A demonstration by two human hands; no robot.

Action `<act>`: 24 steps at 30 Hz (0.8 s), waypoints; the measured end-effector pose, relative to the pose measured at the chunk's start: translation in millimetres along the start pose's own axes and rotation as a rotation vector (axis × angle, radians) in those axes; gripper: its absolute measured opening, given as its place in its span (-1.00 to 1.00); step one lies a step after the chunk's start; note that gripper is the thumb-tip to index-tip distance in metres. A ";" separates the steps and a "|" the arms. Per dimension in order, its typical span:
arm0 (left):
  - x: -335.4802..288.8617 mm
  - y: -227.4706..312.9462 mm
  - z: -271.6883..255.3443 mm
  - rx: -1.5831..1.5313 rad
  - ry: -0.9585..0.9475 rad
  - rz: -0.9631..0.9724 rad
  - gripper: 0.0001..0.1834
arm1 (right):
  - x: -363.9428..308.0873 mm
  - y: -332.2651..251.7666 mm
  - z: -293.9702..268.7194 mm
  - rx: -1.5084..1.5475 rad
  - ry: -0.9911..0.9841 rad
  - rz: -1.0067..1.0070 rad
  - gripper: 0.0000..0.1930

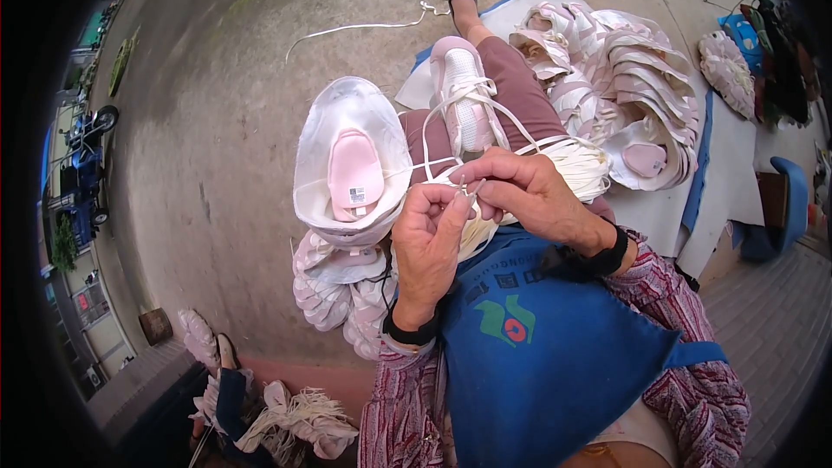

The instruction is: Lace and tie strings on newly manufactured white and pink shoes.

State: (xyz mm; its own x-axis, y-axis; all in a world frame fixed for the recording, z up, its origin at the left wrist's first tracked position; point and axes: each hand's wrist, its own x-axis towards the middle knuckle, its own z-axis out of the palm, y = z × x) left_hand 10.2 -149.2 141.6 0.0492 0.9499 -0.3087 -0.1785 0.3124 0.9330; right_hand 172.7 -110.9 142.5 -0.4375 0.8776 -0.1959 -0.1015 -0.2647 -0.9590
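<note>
While, in the head view, the left hand (431,243) and right hand (539,198) pinch thin white lace ends (472,191) close together, the pink-and-white shoe (468,113) lies just beyond over mauve trousers (510,78), where slackened fingertips could let them slip.

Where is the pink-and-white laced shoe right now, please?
In the head view, the shoe is just right of upper centre, beyond the right hand, beside the mauve trouser leg.

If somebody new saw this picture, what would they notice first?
Probably the big blue apron, low in the middle. Just above it, the left hand and right hand pinch white lace, with a pink-and-white shoe upper beyond them. More uppers are heaped at the upper right.
</note>
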 end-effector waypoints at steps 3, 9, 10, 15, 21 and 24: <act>1.3 0.3 2.2 -0.043 -0.001 0.012 -0.87 | -4.1 1.3 3.3 0.017 0.007 -0.057 -0.77; 2.2 -0.4 2.1 -0.027 -0.034 -0.003 -0.87 | -0.7 -0.6 -0.5 -0.037 0.006 -0.018 -0.79; 2.4 -1.4 0.5 0.023 -0.041 -0.005 -0.86 | -0.9 -0.6 -0.5 -0.051 0.010 -0.011 -0.79; 0.6 -0.2 2.3 0.050 -0.057 -0.002 -0.84 | -1.4 -3.8 -0.6 -0.023 0.024 0.011 -0.84; 0.0 -3.8 1.6 0.234 -0.074 0.075 -0.81 | 2.2 -5.3 -5.7 -0.195 0.041 -0.071 -0.86; -0.7 -3.7 1.5 0.335 -0.094 0.160 -0.82 | 5.5 -11.5 -8.5 -0.288 -0.010 -0.083 -0.87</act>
State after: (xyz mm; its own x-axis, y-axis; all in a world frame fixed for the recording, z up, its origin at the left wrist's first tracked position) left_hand 12.3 -151.0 138.6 0.1392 0.9788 -0.1502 0.1392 0.1308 0.9816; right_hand 179.0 -99.6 150.7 -0.4472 0.8872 -0.1135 0.1200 -0.0662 -0.9906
